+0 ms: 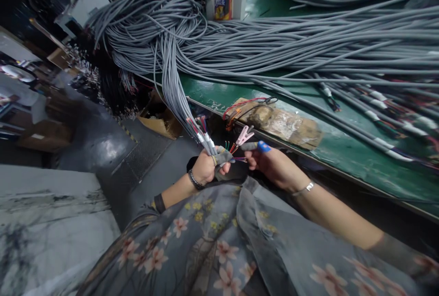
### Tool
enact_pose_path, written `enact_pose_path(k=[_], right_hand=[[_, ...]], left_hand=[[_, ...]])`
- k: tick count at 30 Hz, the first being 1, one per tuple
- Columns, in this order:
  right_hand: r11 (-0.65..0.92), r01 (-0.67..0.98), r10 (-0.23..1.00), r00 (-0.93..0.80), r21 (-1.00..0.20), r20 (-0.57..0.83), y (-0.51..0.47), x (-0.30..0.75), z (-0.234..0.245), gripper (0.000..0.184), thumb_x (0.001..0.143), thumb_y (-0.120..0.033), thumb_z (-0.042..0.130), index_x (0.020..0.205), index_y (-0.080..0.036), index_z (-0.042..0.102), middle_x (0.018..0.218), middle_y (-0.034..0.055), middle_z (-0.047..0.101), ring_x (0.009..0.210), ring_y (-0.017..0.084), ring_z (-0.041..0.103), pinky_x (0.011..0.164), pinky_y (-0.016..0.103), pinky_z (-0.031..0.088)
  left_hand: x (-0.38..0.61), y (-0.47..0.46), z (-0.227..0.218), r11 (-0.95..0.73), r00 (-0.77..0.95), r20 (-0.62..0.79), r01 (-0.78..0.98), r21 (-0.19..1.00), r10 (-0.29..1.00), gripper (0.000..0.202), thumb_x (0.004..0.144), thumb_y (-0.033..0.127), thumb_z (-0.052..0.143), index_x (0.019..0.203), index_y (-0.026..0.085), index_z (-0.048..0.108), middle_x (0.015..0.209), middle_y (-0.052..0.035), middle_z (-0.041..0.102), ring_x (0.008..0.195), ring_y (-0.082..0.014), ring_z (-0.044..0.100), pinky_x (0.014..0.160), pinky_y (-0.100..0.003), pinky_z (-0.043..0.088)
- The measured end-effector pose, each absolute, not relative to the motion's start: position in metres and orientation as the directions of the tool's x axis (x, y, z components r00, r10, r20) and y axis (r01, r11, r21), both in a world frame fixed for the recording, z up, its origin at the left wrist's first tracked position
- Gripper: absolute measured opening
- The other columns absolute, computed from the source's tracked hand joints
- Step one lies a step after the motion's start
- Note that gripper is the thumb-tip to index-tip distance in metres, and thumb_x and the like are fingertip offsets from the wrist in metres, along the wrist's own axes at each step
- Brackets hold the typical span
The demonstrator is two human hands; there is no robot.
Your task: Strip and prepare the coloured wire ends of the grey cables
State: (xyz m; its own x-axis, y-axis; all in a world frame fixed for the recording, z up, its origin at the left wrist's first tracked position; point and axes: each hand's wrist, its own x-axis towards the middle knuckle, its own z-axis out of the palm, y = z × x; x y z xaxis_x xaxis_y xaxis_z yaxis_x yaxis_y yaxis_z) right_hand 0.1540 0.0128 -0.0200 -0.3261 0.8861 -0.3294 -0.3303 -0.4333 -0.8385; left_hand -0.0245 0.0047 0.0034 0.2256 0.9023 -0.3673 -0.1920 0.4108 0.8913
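Note:
My left hand point(207, 168) is closed in a fist round a bunch of grey cables point(178, 104) that hang down from the green bench point(343, 149). Their stripped ends show thin coloured wires point(230, 148) fanning out past my thumb, which wears a grey finger cover. My right hand point(270, 161) is pinched on a small pink cutter point(244, 136), its tip at the coloured wires. A blue cover sits on that hand's forefinger point(263, 146). Both wrists carry bracelets.
A huge heap of grey cables point(274, 44) covers the bench top. A taped brown block point(284, 124) with red and black leads lies near the bench edge. Cardboard boxes point(159, 124) stand on the dark floor at left. A grey surface point(44, 223) is at lower left.

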Motion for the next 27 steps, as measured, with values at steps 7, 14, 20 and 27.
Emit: enact_pose_path(k=[7,14,20,27], right_hand=[[-0.379,-0.317,0.906,-0.318,-0.869,-0.279,0.032,0.139,-0.012,0.051,0.062,-0.07,0.068,0.073,-0.02,0.061,0.065,-0.0002,0.058,0.05,0.011,0.043,0.05,0.026,0.039],[-0.164,-0.214,0.984,-0.101,-0.963,-0.146,0.031,0.131,-0.02,0.058,0.068,-0.079,0.054,0.07,-0.022,0.061,0.06,0.0002,0.055,0.056,0.014,0.047,0.056,0.028,0.043],[-0.392,-0.503,0.92,-0.241,-0.77,-0.311,0.039,0.127,-0.022,0.052,0.057,-0.069,0.072,0.078,-0.023,0.063,0.072,0.0007,0.061,0.063,0.015,0.055,0.059,0.029,0.048],[-0.376,-0.467,0.925,-0.24,-0.8,-0.295,0.039,0.127,-0.022,0.048,0.062,-0.068,0.069,0.079,-0.024,0.061,0.075,0.0024,0.063,0.074,0.02,0.06,0.065,0.033,0.049]], left_hand=[[-0.028,0.023,-0.001,0.526,0.469,-0.412,-0.141,0.839,0.782,0.051,0.046,0.055,0.081,0.056,0.014,0.054,0.039,0.0004,0.051,0.03,-0.007,0.039,0.033,-0.021,0.023],[-0.032,0.032,-0.005,0.563,0.553,-0.396,-0.168,0.809,0.734,0.046,0.046,0.05,0.082,0.057,0.013,0.056,0.037,0.0006,0.048,0.03,-0.0078,0.04,0.035,-0.021,0.024],[-0.028,0.037,-0.012,0.585,0.568,-0.424,-0.129,0.801,0.705,0.044,0.046,0.048,0.082,0.058,0.013,0.058,0.038,-0.0015,0.051,0.03,-0.0083,0.041,0.033,-0.021,0.022],[-0.025,0.039,-0.017,0.631,0.536,-0.512,-0.052,0.774,0.672,0.037,0.056,0.044,0.078,0.06,0.013,0.059,0.037,0.0002,0.05,0.03,-0.0079,0.04,0.035,-0.021,0.022]])
